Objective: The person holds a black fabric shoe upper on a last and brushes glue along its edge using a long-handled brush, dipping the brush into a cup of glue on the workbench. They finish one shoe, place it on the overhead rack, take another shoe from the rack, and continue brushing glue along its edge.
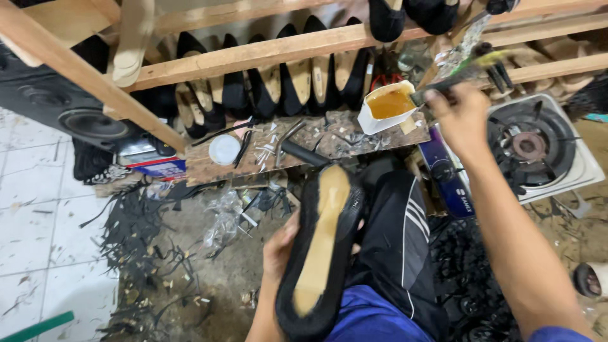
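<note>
The black shoe (320,247) lies sole up on my lap, its long axis running from near me up toward the tabletop (304,149). My left hand (278,247) grips its side; my right hand (461,117) clasps a brush (453,79) at the glue container (387,104).

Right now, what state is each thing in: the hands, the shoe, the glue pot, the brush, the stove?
Left hand: gripping the black shoe from the side.
Black shoe: sole side up, tan insole board exposed, resting on the lap.
Right hand: raised, closed on the brush handle.
Brush: tip at the glue pot's rim.
Glue pot: open, holding amber glue.
Gas stove: no flame visible, nothing on it.
</note>
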`<state>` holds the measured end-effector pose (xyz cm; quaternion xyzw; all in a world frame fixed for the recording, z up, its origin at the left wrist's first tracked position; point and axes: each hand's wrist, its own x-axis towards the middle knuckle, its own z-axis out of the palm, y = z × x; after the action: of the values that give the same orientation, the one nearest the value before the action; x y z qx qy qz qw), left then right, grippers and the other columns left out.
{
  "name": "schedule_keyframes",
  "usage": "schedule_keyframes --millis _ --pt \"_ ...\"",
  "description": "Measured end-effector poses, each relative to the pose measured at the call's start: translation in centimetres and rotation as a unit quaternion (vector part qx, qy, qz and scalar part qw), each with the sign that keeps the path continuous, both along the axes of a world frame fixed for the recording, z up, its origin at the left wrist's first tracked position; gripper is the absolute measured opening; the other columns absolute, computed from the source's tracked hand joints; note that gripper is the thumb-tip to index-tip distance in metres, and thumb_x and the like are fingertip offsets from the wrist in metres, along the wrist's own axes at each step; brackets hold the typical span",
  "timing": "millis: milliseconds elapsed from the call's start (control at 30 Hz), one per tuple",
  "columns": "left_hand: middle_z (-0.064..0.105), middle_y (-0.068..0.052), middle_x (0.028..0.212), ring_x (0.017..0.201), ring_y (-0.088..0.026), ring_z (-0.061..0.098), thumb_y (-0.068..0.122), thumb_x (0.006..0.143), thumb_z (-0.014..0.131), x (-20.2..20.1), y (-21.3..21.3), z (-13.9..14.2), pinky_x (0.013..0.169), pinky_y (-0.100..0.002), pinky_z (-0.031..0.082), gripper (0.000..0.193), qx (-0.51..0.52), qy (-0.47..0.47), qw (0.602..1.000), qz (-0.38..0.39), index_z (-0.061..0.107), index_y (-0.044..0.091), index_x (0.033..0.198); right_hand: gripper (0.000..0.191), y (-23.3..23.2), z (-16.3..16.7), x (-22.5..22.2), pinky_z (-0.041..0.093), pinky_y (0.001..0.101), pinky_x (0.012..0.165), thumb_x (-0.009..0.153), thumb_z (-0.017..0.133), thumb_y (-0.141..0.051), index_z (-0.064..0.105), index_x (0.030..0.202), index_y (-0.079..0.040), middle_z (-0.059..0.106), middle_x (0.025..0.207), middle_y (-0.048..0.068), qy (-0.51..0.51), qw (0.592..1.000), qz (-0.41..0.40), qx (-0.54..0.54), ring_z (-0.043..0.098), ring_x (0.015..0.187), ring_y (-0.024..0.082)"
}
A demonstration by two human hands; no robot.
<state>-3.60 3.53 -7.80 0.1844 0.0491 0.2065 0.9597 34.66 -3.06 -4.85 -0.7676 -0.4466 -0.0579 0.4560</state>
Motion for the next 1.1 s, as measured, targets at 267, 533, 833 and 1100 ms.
schedule_keyframes --millis 267,533,833,1100 --pt "0.067 -0.027 0.128 0.105 -0.035 0.071 0.064 0.097 0.065 -1.6 -2.1 -4.6 0.09 -0.042 0.06 0.086 -0.218 0.0 0.976 0.022 0.054 -0.005 0.148 0.032 6.2 -10.8 7.1 0.047 0.0531 0.08 0.092 0.083 -0.031 0.073 0.084 -0.002 0.069 0.081 0.015 -0.159 0.967 -0.032 -0.198 0.066 0.081 0.038" --pt "0.069 -0.022 0.122 0.104 -0.034 0.073 0.063 0.081 0.072 -0.6 -1.5 -1.2 0.09 -0.044 0.061 0.091 -0.254 0.073 0.964 0.025 0.054 -0.003 0.141 0.031 5.5 -9.9 8.6 0.036 0.0657 0.096 0.093 0.079 -0.033 0.073 0.08 -0.005 0.07 0.073 0.013 -0.172 0.955 -0.02 -0.24 0.065 0.096 0.038" --pt "0.06 -0.013 0.141 0.12 -0.021 0.067 0.024 0.089 0.08 4.1 0.1 1.4 0.106 -0.036 0.056 0.087 -0.001 0.044 0.989 0.143 0.036 0.003 0.161 0.021 0.1 0.0 -2.1 0.051 0.036 0.076 0.095 0.074 -0.016 0.073 0.11 0.0 0.072 0.09 0.011 0.059 0.989 0.095 -0.095 0.068 0.08 0.021" --pt "0.054 -0.012 0.15 0.13 -0.02 0.06 0.024 0.086 0.08 5.7 -0.1 2.2 0.111 -0.033 0.048 0.093 0.083 0.049 0.983 0.156 0.031 0.001 0.162 0.023 -5.5 7.8 -18.3 0.054 0.0248 0.079 0.092 0.074 0.002 0.07 0.115 0.003 0.07 0.103 0.011 0.07 0.97 0.19 0.132 0.067 0.09 0.017"
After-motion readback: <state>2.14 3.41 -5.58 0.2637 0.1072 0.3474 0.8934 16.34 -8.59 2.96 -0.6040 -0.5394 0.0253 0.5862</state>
